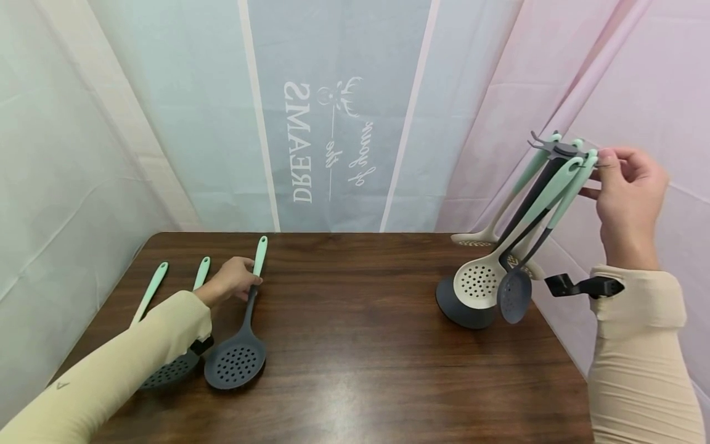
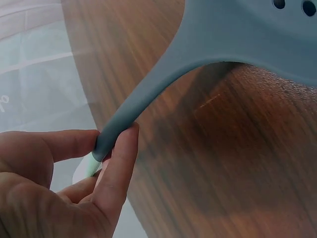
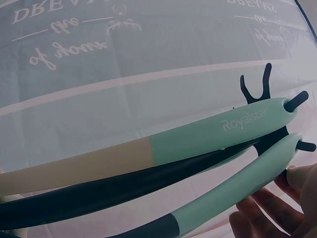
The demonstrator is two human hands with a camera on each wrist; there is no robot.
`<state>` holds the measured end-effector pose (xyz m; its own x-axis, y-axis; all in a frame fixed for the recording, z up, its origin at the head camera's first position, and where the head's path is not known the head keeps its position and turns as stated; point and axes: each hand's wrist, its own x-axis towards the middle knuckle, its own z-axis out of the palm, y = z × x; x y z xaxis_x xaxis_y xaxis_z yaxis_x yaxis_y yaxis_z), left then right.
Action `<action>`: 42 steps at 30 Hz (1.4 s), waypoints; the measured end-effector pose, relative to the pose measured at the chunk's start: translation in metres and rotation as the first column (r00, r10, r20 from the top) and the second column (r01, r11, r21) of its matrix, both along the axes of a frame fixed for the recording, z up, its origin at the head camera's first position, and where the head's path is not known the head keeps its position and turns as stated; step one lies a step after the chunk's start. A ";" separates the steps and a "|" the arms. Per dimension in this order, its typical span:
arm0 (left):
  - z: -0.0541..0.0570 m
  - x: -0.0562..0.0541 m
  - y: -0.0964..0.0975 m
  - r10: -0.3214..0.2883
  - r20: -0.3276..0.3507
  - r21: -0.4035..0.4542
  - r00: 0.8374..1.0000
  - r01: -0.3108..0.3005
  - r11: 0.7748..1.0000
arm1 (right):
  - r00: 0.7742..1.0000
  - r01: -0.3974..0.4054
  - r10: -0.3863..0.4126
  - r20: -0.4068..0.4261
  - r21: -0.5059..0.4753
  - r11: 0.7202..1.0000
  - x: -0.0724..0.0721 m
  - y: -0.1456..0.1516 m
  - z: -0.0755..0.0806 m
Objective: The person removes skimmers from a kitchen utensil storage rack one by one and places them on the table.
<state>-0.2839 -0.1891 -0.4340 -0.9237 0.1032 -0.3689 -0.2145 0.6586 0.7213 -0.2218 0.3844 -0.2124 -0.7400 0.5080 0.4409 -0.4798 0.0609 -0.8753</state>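
Note:
My left hand (image 1: 235,277) pinches a grey skimmer (image 1: 235,364) between thumb and fingers, near where its mint handle meets the dark neck. In the left wrist view the skimmer's neck (image 2: 136,104) slants up from the fingertips, and its perforated head passes out of frame. At the right, my right hand (image 1: 632,191) pinches the top of a grey ladle's mint handle (image 3: 233,193), beside a hook of the dark utensil stand (image 1: 463,311). That ladle (image 1: 514,296) hangs next to a cream skimmer (image 1: 478,283) on the stand.
More cream utensils hang behind, one a slotted turner (image 1: 477,238). On the left of the wooden table (image 1: 355,345) lie two more mint-handled utensils; a mint handle (image 1: 155,280) and a grey perforated head (image 1: 172,370) show around my left sleeve. Printed curtains (image 1: 333,49) surround the table.

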 end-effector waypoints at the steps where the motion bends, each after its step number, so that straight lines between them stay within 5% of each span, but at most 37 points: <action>1: -0.001 0.000 -0.001 0.000 -0.001 -0.005 1.000 0.000 1.000 | 1.000 0.000 0.000 -0.003 -0.002 1.000 0.000 0.000 0.000; 34: -0.013 -0.003 -0.018 -0.035 0.021 -0.105 0.999 0.037 0.994 | 0.999 -0.042 0.042 0.011 -0.016 0.999 0.004 -0.001 -0.002; 42: -0.017 -0.008 -0.016 -0.065 -0.012 -0.157 0.998 0.063 0.986 | 1.000 0.014 -0.014 0.018 0.029 0.999 0.004 -0.003 0.000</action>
<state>-0.2918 -0.2049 -0.4511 -0.9235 0.1047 -0.3692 -0.1566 0.7754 0.6117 -0.2180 0.3815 -0.2124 -0.7408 0.5055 0.4423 -0.4629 0.0930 -0.8815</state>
